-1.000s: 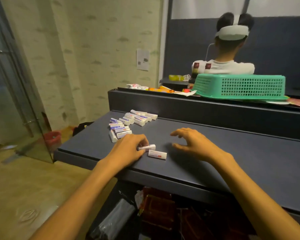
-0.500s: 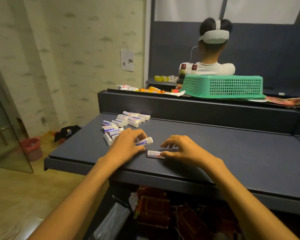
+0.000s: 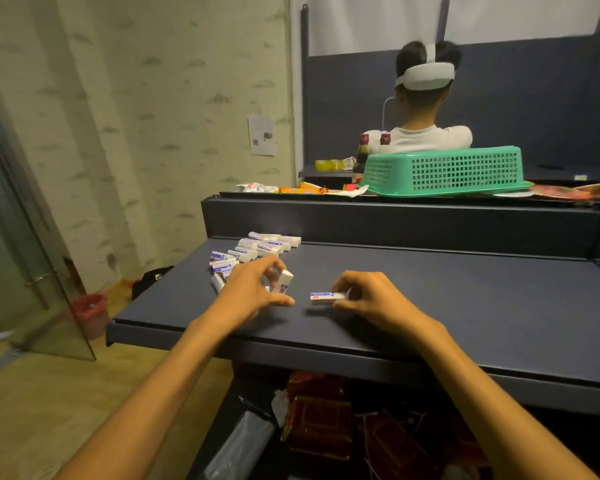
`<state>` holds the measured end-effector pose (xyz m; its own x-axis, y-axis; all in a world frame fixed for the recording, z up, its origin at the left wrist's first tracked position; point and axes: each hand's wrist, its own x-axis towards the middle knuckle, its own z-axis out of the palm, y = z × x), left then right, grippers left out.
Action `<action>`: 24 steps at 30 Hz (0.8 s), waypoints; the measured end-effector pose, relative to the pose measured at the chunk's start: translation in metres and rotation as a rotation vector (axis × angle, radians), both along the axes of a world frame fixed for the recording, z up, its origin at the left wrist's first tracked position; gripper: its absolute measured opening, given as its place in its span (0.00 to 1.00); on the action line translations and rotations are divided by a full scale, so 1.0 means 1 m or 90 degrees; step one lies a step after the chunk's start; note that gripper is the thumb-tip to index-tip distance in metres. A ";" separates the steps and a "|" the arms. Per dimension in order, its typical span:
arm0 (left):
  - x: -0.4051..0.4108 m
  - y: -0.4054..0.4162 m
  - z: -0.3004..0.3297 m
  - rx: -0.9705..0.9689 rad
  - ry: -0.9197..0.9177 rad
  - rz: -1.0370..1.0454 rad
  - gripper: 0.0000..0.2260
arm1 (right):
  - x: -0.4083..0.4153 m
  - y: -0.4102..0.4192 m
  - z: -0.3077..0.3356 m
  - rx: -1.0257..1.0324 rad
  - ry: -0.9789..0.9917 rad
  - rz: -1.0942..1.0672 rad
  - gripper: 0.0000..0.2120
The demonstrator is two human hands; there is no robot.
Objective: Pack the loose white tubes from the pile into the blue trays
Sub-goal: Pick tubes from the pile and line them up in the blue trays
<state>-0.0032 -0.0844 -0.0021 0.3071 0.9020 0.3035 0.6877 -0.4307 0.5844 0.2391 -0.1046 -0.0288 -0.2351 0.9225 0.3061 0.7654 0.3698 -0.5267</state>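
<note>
Pinching one tube (image 3: 327,296) by its end, the right hand (image 3: 378,299) holds it level just above the bench (image 3: 465,306), right of the pile (image 3: 253,251). Left hand (image 3: 253,289) grip: fingers curled round a second tube (image 3: 284,281), tilted upright, just in front of the pile. The pile lies at the bench's far left corner. Behind the pile, on a raised ledge, sits an upturned green basket (image 3: 444,171).
</note>
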 end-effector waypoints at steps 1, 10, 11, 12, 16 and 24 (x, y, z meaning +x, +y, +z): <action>0.002 -0.001 0.000 -0.007 -0.017 -0.003 0.18 | 0.004 -0.002 0.001 0.007 0.017 -0.006 0.08; 0.013 0.005 0.002 0.005 -0.008 -0.072 0.09 | 0.024 -0.007 0.008 0.015 0.125 -0.015 0.09; 0.014 0.008 0.002 0.020 -0.001 -0.074 0.09 | 0.025 -0.006 0.008 0.015 0.129 -0.016 0.09; 0.015 0.010 0.001 0.038 0.004 -0.077 0.08 | 0.026 -0.004 0.008 0.015 0.139 -0.017 0.10; 0.013 0.025 0.000 0.111 0.001 -0.100 0.09 | 0.026 0.006 0.010 -0.008 0.229 -0.018 0.08; 0.004 0.063 0.001 0.105 -0.023 -0.145 0.10 | 0.016 0.026 0.018 -0.051 0.437 -0.037 0.09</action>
<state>0.0003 -0.0210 -0.0015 0.4830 0.7483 0.4548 0.5419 -0.6634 0.5161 0.2548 -0.0781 -0.0108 0.0373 0.9537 0.2985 0.2665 0.2784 -0.9227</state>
